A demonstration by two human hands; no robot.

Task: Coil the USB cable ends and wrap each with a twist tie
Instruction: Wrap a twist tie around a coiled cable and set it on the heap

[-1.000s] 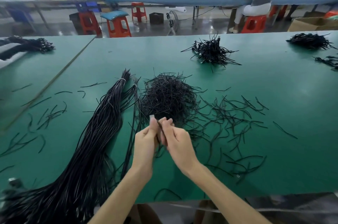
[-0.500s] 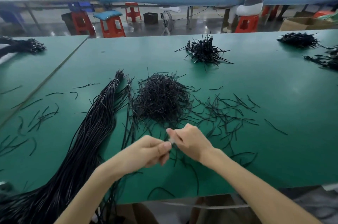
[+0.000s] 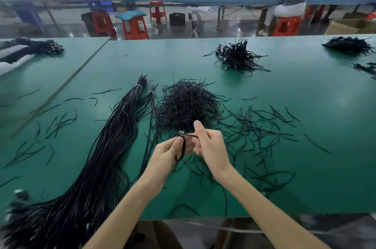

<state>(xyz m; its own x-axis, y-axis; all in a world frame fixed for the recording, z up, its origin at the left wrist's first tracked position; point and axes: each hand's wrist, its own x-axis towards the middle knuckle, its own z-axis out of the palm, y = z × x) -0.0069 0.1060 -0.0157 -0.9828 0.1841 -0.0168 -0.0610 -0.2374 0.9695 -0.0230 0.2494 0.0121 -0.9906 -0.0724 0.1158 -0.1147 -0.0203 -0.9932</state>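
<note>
1. Both hands are close together at centre frame, just above the table (image 3: 305, 106). My left hand (image 3: 167, 154) pinches the USB cable (image 3: 183, 147), and my right hand (image 3: 212, 148) curls round the strand with its thumb up.
2. The left is the anchor: it holds the loop so the turns can't spring apart. The right feeds the strand across the top, guiding the next turn.
3. The cable is thin, black and glossy, bent into a narrow loop that hangs between my palms. A small metal plug (image 3: 181, 132) pokes up at the top of it.
4. I judge the coil only part formed, and I can see no tie on it yet.
5. The heap of twist ties (image 3: 187, 104) lies just beyond my fingers, with loose ones scattered to the right. That's handy, one short reach once the coil is tight.
6. The long bundle of cables (image 3: 114, 147) runs down the left side, near my left arm.
7. A tied pile (image 3: 238, 58) sits upper right, well out of the way.
</note>
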